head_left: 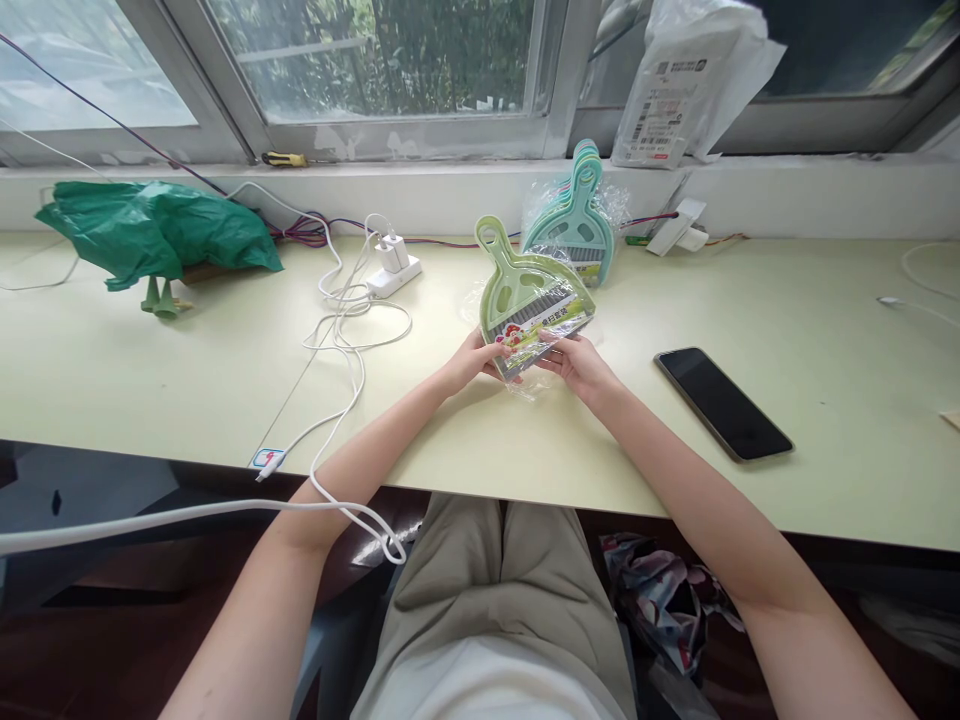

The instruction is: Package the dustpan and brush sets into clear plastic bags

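I hold a light green mini dustpan set [525, 290] in a clear plastic wrapper above the pale table [187, 370], its handle pointing away from me. My left hand [474, 360] pinches the wrapper's lower left edge. My right hand [576, 364] grips the lower right edge by the printed label. Behind it, against the wall, leans a stack of similar teal dustpan sets [574, 222] in plastic.
A black phone [723, 403] lies face up to the right. A white charger and power strip [393, 268] with looping white cables [346, 330] sit to the left. A green plastic bag [154, 230] lies far left. A white parcel bag [686, 80] rests on the windowsill.
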Action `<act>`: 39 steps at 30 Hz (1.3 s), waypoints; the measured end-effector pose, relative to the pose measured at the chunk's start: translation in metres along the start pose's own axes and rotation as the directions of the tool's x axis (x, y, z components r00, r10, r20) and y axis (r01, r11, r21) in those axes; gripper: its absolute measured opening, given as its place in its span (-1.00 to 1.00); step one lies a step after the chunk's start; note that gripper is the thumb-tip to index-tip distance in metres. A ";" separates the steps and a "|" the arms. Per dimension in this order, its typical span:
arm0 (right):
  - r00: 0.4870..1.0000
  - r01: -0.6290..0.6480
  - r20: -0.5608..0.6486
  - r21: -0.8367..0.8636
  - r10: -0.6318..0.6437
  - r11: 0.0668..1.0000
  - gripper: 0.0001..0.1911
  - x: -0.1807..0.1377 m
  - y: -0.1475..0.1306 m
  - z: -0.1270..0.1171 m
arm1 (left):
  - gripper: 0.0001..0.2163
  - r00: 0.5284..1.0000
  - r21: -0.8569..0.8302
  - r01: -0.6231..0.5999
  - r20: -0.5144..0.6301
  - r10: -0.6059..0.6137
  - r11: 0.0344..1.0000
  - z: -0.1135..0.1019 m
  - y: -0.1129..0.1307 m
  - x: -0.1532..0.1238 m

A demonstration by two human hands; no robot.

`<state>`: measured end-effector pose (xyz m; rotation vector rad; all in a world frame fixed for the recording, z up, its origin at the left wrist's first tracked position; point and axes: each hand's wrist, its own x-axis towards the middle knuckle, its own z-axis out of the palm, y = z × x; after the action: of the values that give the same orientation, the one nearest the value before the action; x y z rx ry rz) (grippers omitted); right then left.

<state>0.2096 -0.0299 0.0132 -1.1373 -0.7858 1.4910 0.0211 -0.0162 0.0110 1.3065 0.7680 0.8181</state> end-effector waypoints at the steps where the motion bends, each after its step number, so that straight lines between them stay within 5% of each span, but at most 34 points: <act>1: 1.000 0.002 0.003 -0.002 -0.002 1.000 -0.94 0.000 0.000 0.000 | -0.55 1.000 0.000 0.000 0.000 0.000 1.000 0.000 0.000 0.000; 39: 1.000 0.008 0.007 -0.030 -0.008 1.000 -0.94 0.000 -0.001 -0.001 | -0.54 1.000 -0.016 -0.007 -0.007 0.007 1.000 0.000 0.002 -0.001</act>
<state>0.2108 -0.0293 0.0142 -1.1506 -0.8193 1.4816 0.0205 -0.0165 0.0133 1.2940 0.7611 0.8329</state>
